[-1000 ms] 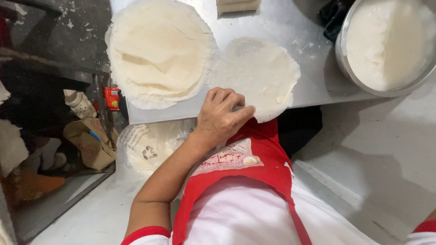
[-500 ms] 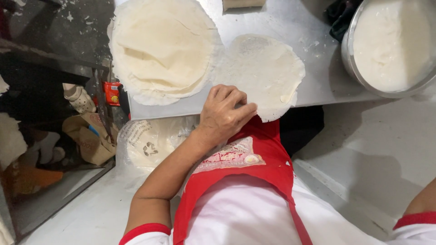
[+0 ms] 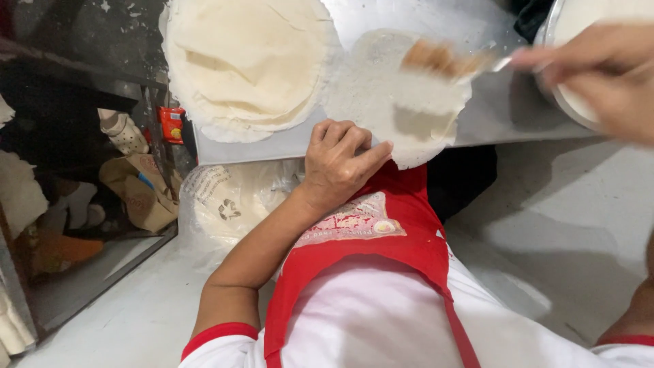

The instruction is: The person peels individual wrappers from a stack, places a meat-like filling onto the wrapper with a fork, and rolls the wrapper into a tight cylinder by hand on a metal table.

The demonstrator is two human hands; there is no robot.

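A thin round white dough sheet (image 3: pixel 381 88) lies on the grey steel table (image 3: pixel 490 116), its near edge hanging over the table's front rim. The left hand (image 3: pixel 338 165) rests on that near-left edge, fingers (image 3: pixel 357 158) curled together and pressing the sheet against the rim. The right hand (image 3: pixel 599 71), blurred, is to the right of the sheet, fingers closed around the thin metal handle of a spoon loaded with brownish filling (image 3: pixel 443 60), which hangs over the sheet's far right part. Just left of the sheet, touching it, sits 1 tall stack of pale round wrappers (image 3: pixel 248 61). To the sheet's right, behind the right hand, stands a round steel bowl of white batter (image 3: pixel 565 68).
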